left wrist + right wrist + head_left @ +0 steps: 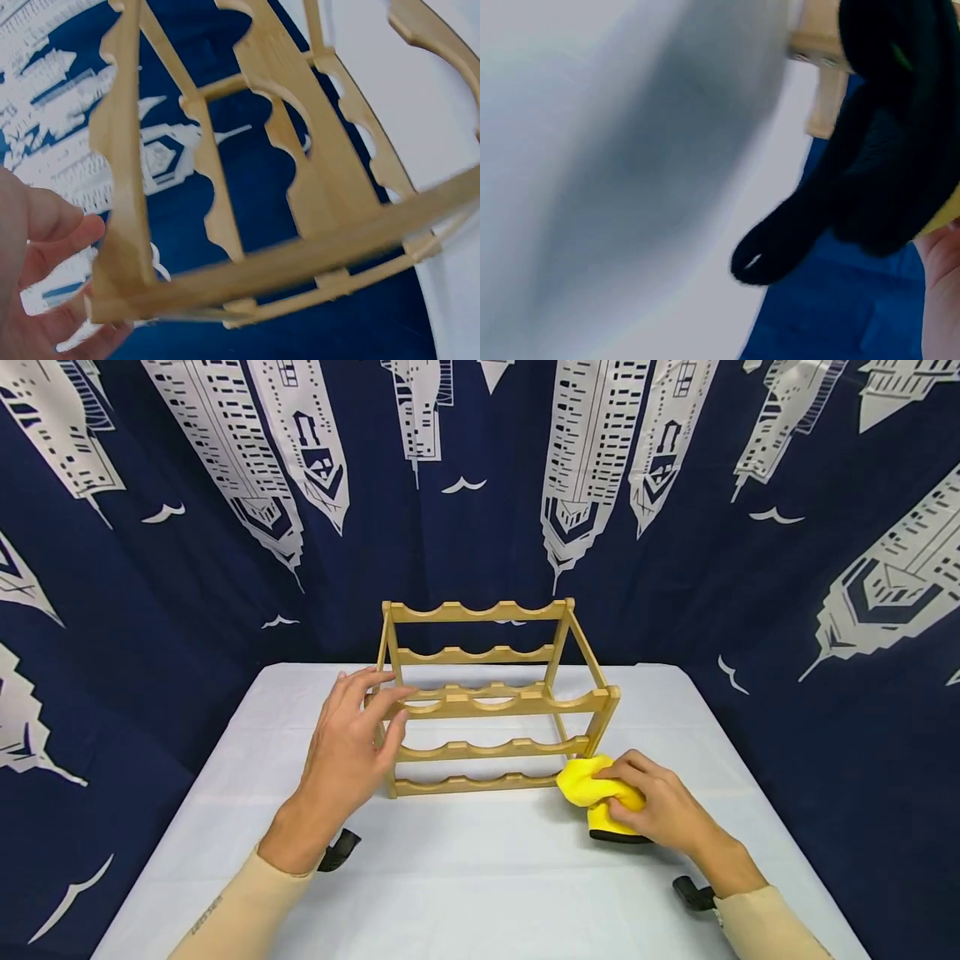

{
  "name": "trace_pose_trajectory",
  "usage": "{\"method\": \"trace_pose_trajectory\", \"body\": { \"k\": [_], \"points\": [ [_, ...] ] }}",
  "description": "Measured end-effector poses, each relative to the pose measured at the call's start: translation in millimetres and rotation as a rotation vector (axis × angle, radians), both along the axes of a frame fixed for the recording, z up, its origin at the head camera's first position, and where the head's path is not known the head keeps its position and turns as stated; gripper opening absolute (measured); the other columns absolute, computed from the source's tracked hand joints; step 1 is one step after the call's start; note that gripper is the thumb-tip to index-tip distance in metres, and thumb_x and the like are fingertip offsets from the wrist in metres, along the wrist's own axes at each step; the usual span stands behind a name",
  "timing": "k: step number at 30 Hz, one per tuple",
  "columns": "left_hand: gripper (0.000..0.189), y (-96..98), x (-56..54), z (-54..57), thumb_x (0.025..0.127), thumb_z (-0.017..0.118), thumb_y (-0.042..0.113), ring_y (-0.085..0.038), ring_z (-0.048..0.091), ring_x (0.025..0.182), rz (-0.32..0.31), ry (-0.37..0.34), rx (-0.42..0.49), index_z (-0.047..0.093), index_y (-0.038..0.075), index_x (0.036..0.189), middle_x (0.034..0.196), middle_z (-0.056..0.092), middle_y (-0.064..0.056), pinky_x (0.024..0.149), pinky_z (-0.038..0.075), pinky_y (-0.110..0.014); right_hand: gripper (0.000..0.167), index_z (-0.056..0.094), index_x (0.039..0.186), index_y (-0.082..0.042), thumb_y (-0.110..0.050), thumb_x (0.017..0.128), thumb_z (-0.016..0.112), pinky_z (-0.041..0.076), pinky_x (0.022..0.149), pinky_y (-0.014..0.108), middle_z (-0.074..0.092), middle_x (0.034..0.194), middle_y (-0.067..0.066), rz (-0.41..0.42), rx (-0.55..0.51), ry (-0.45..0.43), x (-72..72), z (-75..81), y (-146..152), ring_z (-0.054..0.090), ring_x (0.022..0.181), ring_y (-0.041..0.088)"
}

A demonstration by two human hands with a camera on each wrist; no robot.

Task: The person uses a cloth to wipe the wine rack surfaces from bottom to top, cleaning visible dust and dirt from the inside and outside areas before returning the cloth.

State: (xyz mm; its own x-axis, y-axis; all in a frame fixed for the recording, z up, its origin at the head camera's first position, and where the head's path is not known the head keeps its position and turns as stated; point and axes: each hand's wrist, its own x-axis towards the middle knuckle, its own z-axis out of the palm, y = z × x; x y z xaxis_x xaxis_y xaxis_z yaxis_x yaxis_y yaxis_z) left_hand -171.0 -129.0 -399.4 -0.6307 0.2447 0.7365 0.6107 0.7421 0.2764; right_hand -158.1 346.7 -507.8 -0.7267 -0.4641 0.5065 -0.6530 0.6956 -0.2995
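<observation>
A light wooden rack (502, 705) with scalloped rails stands on the white-covered table. My left hand (347, 752) is at the rack's upper left front corner, its fingers loosely bent and the thumb apart from them. In the left wrist view, fingertips (91, 227) lie close against the end of a rail; whether they press on it I cannot tell. My right hand (663, 806) pinches a bunched yellow cloth (588, 782) with a black edge, beside the rack's lower right front corner. The cloth's dark edge (795, 225) hangs large and blurred in the right wrist view.
The white tablecloth (465, 877) spreads under the rack and in front of it. Behind and around the table hangs a dark blue curtain (465, 552) with white building prints. Black straps (339, 850) show at the wrists.
</observation>
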Motion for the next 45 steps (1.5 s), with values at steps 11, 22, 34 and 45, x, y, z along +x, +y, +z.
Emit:
{"method": "trace_pose_trajectory", "body": {
  "k": [11,22,34,45],
  "points": [
    [0.033,48.8,-5.4,5.6,0.106,0.086,0.009,-0.032,0.076,0.131,-0.162,0.047,-0.093,0.082,0.015,0.138,0.137,0.079,-0.009,0.13,0.057,-0.06,0.044,0.087,0.117,-0.014,-0.002,0.074,0.084,0.053,0.099,0.002,0.075,0.11,0.001,0.059,-0.209,0.227,0.5,36.4,12.0,0.067,0.1,0.007],
    [0.028,129.8,-21.4,21.9,0.11,0.082,0.018,-0.029,0.077,0.126,-0.236,0.077,-0.228,0.082,0.021,0.138,0.133,0.081,-0.003,0.109,0.066,-0.047,0.045,0.087,0.113,-0.013,0.0,0.07,0.085,0.051,0.101,0.0,0.075,0.108,0.001,0.007,-0.209,0.236,9.7,37.0,26.8,0.066,0.1,0.003],
    [0.036,228.9,-31.2,39.6,0.117,0.071,0.046,-0.011,0.077,0.082,-0.138,-0.073,-0.508,0.073,0.029,0.149,0.108,0.082,0.006,0.063,0.059,-0.023,0.046,0.087,0.113,-0.01,0.003,0.07,0.085,0.049,0.098,0.002,0.074,0.104,0.001,-0.027,-0.204,0.229,13.1,28.7,42.3,0.064,0.098,0.003],
    [0.027,260.6,-33.7,33.8,0.116,0.075,0.042,-0.014,0.078,0.067,-0.02,-0.196,-0.329,0.071,0.016,0.122,0.079,0.079,0.003,0.05,0.05,-0.02,0.041,0.085,0.116,-0.005,0.004,0.076,0.088,0.048,0.099,0.0,0.073,0.106,0.005,-0.101,-0.19,0.172,17.7,30.6,47.6,0.062,0.099,0.001]
  ]
}}
